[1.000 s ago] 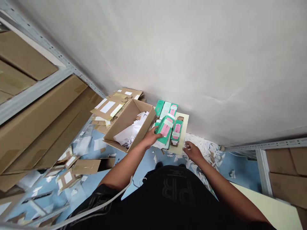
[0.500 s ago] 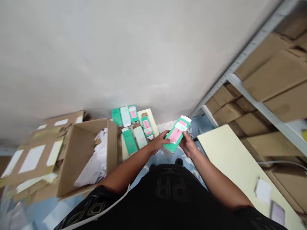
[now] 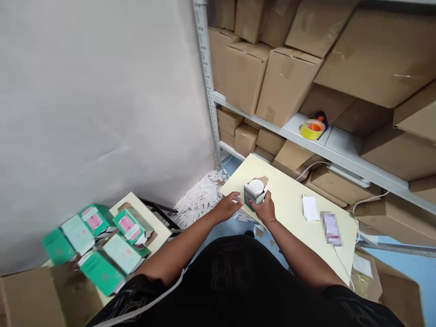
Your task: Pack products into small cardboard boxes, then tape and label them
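A green box stands upright at the near left edge of the cream table, its top flaps apart. Inside it, a round white object shows at the opening; I cannot make out its kind. My right hand grips the box from the near right side, thumb across its front. My left hand is just left of the box, fingers apart and holding nothing. Several green and pale boxes, one a pale green box, lie on another cream board at lower left.
The cream table carries a white paper pad and a blurred-out phone-like item with a cable. Behind it, a metal shelf holds cardboard boxes and a yellow tape roll. Paper shreds litter the floor by the wall.
My view has swung right toward the table and shelf. The green box has gone from lying tilted in both hands to upright at the table, and my left hand has come off it.
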{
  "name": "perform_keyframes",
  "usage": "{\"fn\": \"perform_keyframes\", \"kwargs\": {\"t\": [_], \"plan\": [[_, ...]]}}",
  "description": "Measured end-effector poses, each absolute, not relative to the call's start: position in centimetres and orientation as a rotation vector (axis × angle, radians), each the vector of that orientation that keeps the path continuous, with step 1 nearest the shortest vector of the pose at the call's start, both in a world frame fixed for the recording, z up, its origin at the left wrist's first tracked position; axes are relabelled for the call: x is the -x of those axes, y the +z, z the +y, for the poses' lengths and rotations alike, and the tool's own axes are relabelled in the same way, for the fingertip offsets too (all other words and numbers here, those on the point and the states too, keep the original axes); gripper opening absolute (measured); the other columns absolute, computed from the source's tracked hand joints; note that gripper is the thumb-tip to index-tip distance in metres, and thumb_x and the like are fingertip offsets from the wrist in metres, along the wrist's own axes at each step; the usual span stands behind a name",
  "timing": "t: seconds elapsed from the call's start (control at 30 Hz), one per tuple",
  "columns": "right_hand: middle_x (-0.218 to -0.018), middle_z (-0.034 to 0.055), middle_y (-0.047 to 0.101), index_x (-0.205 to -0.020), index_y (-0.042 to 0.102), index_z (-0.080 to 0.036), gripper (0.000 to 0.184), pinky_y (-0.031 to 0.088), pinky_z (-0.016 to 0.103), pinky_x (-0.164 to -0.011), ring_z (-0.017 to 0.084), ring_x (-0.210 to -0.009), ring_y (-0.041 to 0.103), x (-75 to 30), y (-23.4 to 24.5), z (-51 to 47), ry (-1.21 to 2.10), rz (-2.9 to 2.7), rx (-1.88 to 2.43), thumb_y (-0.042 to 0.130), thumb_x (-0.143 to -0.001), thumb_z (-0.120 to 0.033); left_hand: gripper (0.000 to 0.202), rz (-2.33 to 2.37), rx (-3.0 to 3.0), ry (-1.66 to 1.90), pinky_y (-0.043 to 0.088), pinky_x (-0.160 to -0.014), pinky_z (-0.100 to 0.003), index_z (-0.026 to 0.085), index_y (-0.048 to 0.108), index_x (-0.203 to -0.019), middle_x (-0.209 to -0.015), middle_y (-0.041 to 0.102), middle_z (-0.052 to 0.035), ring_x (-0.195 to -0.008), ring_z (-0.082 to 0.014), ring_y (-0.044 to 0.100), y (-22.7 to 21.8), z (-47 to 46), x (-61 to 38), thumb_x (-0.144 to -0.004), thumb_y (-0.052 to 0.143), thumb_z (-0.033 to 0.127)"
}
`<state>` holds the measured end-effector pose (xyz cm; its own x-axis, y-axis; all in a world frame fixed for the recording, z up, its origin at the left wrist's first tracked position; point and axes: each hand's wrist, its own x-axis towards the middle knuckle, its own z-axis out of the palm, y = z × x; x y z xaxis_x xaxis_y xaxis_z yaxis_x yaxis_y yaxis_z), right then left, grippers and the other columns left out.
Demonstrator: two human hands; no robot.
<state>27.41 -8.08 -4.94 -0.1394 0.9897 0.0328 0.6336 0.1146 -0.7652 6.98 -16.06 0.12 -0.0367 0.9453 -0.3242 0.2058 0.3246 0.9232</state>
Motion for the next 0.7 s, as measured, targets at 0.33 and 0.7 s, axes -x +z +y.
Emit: {"fn": "perform_keyframes", "kwargs": {"t": [0.33, 0.7], "plan": [[-0.103, 0.0073, 0.073, -0.117, 0.055, -0.023, 0.061, 0.054, 0.034, -0.073, 0.027, -0.089, 0.069, -33.3, -7.9, -2.0, 1.305, -1.489, 1.616, 0.081, -0.064, -0.039, 0.059, 1.544, -1.218, 0.828, 0.057, -0.082, -0.034, 0.022, 0.050, -0.141, -0.121, 0.061, -0.0089, -0.088, -0.0165, 0.066, -1.1, -6.4, -13.8, -0.090, 0.067, 0.044], [-0.065, 0.0037, 0.069, -0.090, 0.064, -0.019, 0.034, 0.052, 0.030, -0.053, 0.020, -0.054, 0.063, -31.1, -7.6, 2.1, 2.382, -0.246, 1.555, 0.052, -0.087, -0.051, 0.106, 1.150, -2.203, 0.373, 0.033, -0.122, -0.054, 0.022, 0.028, -0.161, -0.170, 0.024, -0.0173, -0.152, -0.0376, 0.032, -5.3, -3.6, -7.3, -0.069, 0.080, 0.021]]}}
